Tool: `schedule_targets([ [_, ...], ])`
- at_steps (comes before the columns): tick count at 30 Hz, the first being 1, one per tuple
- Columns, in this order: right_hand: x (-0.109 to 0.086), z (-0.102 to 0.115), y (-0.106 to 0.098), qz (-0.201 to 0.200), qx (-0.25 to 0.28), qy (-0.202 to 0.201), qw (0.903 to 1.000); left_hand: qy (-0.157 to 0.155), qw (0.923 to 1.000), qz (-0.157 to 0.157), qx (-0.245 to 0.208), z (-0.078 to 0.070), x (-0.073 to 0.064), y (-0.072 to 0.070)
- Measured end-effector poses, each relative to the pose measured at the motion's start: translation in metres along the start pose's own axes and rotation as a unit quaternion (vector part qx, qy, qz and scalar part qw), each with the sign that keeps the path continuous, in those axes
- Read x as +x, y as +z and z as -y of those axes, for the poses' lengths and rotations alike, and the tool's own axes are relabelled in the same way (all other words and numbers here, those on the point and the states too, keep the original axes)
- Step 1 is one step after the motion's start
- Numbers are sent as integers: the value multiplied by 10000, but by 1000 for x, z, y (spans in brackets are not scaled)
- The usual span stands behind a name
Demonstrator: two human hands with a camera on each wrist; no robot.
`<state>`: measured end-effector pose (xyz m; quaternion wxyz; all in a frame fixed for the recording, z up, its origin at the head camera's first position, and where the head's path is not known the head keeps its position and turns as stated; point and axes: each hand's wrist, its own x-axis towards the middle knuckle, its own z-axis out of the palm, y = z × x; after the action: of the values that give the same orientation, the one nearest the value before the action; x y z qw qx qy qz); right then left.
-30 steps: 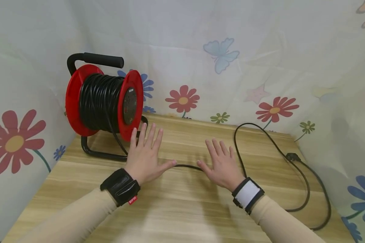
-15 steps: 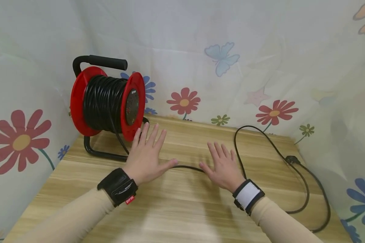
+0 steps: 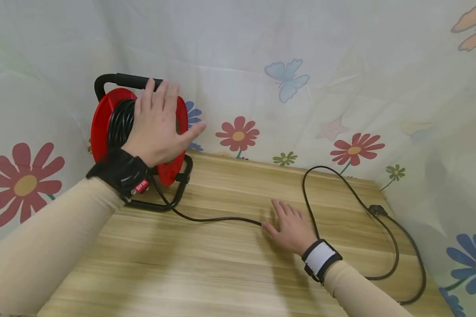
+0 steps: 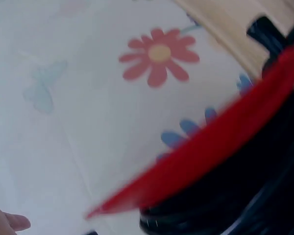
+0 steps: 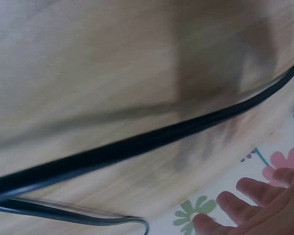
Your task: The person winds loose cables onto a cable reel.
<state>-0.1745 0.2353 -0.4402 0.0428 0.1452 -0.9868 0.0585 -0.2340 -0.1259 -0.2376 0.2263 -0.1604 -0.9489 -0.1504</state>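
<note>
A cable reel (image 3: 103, 127) with red flanges, black wound cable and a black tube frame stands at the back left. My left hand (image 3: 158, 127) is raised in front of it, fingers spread, fingertips overlapping the reel's padded handle (image 3: 132, 81) in the head view. The reel's socket face is mostly hidden behind that hand. A loose cable (image 3: 222, 219) runs from the reel across the tabletop to my right hand (image 3: 291, 229), which is over it with fingers extended. In the right wrist view the cable (image 5: 152, 139) passes beside the fingers (image 5: 235, 208), not gripped.
The cable loops (image 3: 305, 193) over the right side of the wood-grain table (image 3: 206, 273). A black plug (image 3: 377, 210) lies by the right edge. A white sheet (image 3: 230, 53) printed with flowers and butterflies hangs behind and at both sides.
My left hand has risen from the table in front of the reel up toward its handle. My right hand has dipped slightly, staying near the cable.
</note>
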Motion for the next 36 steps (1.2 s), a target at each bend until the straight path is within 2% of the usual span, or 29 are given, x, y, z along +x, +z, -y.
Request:
schedule_targets([
  [6, -5, -4, 5, 110, 51, 97, 9999, -543, 9984, 116, 134, 26, 39, -14],
  [11, 0, -1, 11, 271, 97, 168, 9994, -1110, 9928, 424, 132, 45, 57, -17],
  [15, 4, -1, 16, 420, 152, 256, 9987, -1218, 9899, 701, 175, 54, 61, -16],
  [19, 8, -7, 19, 416, 290, 254, 9984, -1210, 9903, 627, 259, 54, 64, -14],
  [24, 10, -13, 17, 121, 207, 76, 9997, -1224, 9910, 451, 307, 49, 68, -6],
  [30, 9, -18, 19, -359, -64, -156, 9992, -1149, 9913, 553, 333, 46, 72, -2],
  [36, 8, -21, 20, -454, -31, -165, 9988, -1124, 9919, 568, 182, 45, 72, -3],
])
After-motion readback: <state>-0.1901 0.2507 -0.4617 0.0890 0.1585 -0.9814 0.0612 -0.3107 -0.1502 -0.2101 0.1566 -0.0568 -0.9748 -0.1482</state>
